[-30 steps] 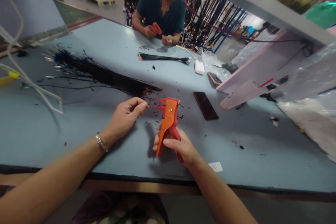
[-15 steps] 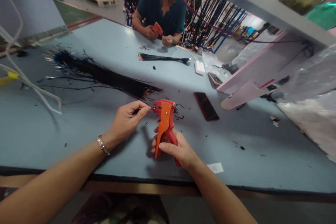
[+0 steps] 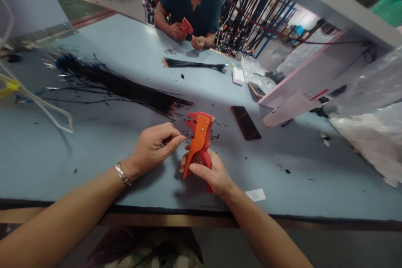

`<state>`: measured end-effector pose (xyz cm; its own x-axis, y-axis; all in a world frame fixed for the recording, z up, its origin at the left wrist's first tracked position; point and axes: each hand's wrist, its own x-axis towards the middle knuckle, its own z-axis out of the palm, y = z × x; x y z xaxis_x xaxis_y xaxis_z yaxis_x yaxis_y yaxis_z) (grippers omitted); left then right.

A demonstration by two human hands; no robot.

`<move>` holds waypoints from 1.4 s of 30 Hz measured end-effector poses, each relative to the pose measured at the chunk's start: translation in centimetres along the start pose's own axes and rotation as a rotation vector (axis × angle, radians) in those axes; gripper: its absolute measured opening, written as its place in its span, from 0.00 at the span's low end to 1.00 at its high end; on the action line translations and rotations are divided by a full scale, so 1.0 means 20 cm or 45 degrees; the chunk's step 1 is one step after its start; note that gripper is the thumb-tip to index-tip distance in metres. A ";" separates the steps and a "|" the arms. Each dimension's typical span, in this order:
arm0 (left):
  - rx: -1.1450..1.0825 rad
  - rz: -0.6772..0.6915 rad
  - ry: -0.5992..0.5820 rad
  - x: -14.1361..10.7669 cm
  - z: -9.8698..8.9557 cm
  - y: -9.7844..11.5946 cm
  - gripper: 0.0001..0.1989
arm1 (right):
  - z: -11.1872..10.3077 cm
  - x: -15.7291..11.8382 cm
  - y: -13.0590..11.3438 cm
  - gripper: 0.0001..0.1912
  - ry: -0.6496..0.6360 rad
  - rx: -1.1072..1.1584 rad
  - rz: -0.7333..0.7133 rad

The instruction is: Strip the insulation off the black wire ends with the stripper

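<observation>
Right hand (image 3: 210,173): fingers wrapped around the lower handles of an orange-and-red plastic wire-stripping plier (image 3: 198,139), held upright above the pale blue worktop (image 3: 94,150), head uppermost and facing left. Left hand (image 3: 155,146): thumb and forefinger pressed together, pinching a thin dark wire piece whose detail is too small to make out, fingertips just beside the plier head; a silver bracelet (image 3: 122,173) sits on the wrist. Behind the hands: a long bundle of black wires with bare copper-coloured ends (image 3: 125,90), lying across the worktop, its stripped ends near the plier head. Scattered short black insulation scraps (image 3: 216,136) lie around the tool. To the right: a dark rectangular phone (image 3: 245,122), flat on the worktop, apart from the tool. Near edge: a small white paper label (image 3: 255,194). Far side: a second, smaller black wire bundle (image 3: 193,65), a white box-shaped object (image 3: 238,76), and a person in a dark teal shirt (image 3: 188,4) whose hands hold a red tool (image 3: 186,27). Left edge: a white looped cable (image 3: 37,104).
</observation>
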<state>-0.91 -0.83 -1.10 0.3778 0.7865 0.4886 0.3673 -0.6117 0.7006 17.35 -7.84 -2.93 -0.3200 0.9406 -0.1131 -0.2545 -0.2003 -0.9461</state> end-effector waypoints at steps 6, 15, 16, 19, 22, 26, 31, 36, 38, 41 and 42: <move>0.069 0.261 -0.009 0.00 0.01 -0.02 0.10 | -0.01 0.00 0.00 0.23 -0.040 -0.070 -0.054; 0.069 0.320 -0.029 0.02 0.02 -0.02 0.12 | 0.00 0.02 -0.02 0.19 -0.091 -0.216 -0.095; 0.056 0.317 -0.049 0.02 0.02 -0.02 0.12 | 0.00 0.02 -0.03 0.18 -0.098 -0.256 -0.104; 0.027 0.309 -0.086 0.02 0.01 -0.01 0.13 | 0.00 0.02 -0.04 0.16 -0.087 -0.378 -0.130; 0.045 0.310 -0.094 0.02 0.01 -0.01 0.13 | 0.00 0.01 -0.03 0.15 -0.015 -0.424 -0.122; 0.057 0.259 -0.125 0.01 0.02 -0.01 0.14 | 0.00 0.01 -0.01 0.13 0.051 -0.478 -0.120; -0.025 0.087 -0.151 0.01 0.02 -0.01 0.15 | 0.00 0.02 -0.02 0.10 0.087 -0.555 -0.134; -0.129 -0.105 -0.165 0.01 0.04 -0.01 0.16 | 0.02 0.02 -0.03 0.11 0.138 -0.537 -0.061; -0.167 -0.158 -0.163 0.02 0.04 0.00 0.15 | 0.03 0.03 -0.02 0.12 0.178 -0.500 -0.010; -0.176 -0.270 -0.144 0.03 0.03 0.01 0.15 | 0.02 0.04 -0.01 0.13 0.198 -0.331 0.010; -0.154 -0.325 -0.129 0.04 0.02 0.01 0.16 | 0.01 0.04 0.00 0.13 0.180 -0.210 0.007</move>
<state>-0.14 -0.44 -0.87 0.3714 0.8972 0.2388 0.3597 -0.3761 0.8539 16.97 -7.09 -2.94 -0.1869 0.9711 -0.1486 -0.0963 -0.1687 -0.9810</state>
